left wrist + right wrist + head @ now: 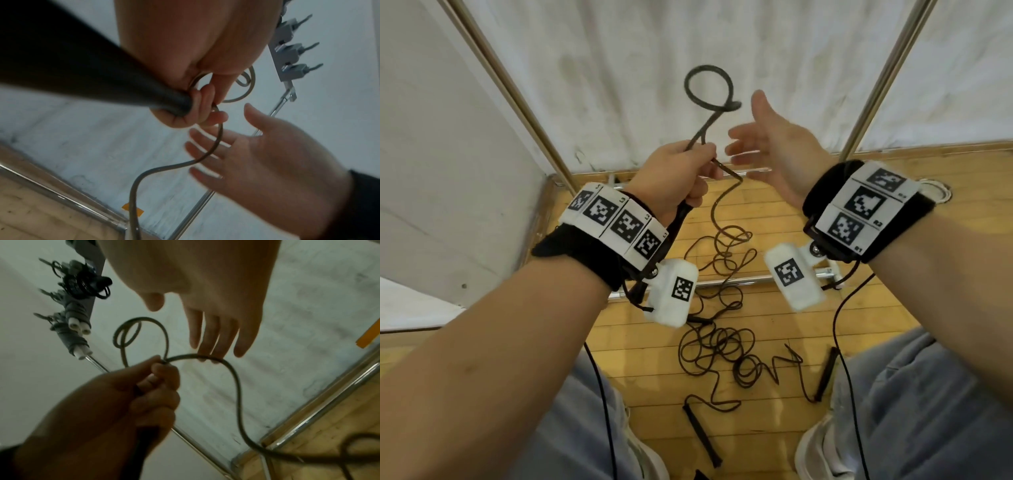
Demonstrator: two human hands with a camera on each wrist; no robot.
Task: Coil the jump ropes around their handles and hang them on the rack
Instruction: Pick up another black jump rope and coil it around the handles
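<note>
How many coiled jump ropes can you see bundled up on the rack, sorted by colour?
Black bundle: 1
Grey bundles with white handle ends: 2
Total: 3

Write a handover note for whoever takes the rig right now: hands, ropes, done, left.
Left hand: grips a black handle and pinches its rope, with a small loop standing above the fingers.
Right hand: open, fingers straight, holding nothing, beside the rope just past the left fingers.
Rope: the rest trails down to a loose tangle on the wooden floor; two more black handles lie there.
Done: coiled ropes already hang on the rack pegs.
Left: wind the held rope around its handle, hang it, then deal with what remains on the floor.
</note>
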